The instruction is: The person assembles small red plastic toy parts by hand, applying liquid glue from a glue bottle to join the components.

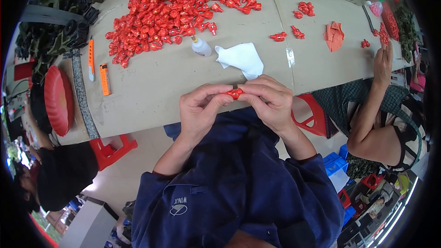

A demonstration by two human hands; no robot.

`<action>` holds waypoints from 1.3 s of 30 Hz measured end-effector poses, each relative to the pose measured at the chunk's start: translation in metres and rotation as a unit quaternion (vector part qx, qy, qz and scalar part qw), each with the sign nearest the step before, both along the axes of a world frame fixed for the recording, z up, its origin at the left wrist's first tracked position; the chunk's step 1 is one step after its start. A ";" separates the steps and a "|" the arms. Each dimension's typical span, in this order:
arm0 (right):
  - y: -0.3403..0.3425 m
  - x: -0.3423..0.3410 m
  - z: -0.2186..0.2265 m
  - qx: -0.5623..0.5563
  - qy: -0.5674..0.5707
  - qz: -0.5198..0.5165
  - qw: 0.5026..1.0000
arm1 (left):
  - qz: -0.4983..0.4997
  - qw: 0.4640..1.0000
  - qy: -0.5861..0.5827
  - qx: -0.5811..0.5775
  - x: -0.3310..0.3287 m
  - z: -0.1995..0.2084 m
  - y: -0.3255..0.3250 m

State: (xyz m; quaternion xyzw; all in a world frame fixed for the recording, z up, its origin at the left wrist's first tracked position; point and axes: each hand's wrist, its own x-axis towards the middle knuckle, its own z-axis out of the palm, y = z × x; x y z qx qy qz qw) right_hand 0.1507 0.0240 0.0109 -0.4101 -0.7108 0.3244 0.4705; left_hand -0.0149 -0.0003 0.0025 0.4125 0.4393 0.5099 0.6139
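Between the fingertips of both hands, just over the table's front edge, is a small red plastic part. My left hand pinches its left end and my right hand its right end, so only the middle shows. Beyond my right hand lies a crumpled white cloth. A small white squeeze bottle stands to the left of the cloth. Further back spreads a large heap of similar red parts, some with small pale or yellow spots.
An orange utility knife and an orange lighter lie at the left, near a red scalloped tray. Several loose red parts and a reddish-orange cloth lie at the right. A co-worker's arm reaches over the table there.
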 end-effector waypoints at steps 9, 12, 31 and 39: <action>-0.002 0.001 -0.002 -0.044 0.021 0.007 0.999 | 0.008 1.000 0.012 0.015 0.000 0.000 -0.001; -0.002 0.004 0.000 0.021 -0.004 0.008 1.000 | 0.000 0.997 0.053 0.052 -0.001 0.005 0.001; -0.003 0.005 0.000 0.221 -0.035 0.032 0.974 | -0.037 0.964 0.132 0.227 -0.009 0.008 0.008; -0.003 0.004 0.000 0.217 -0.033 0.032 0.975 | -0.034 0.969 0.130 0.209 -0.010 0.007 0.007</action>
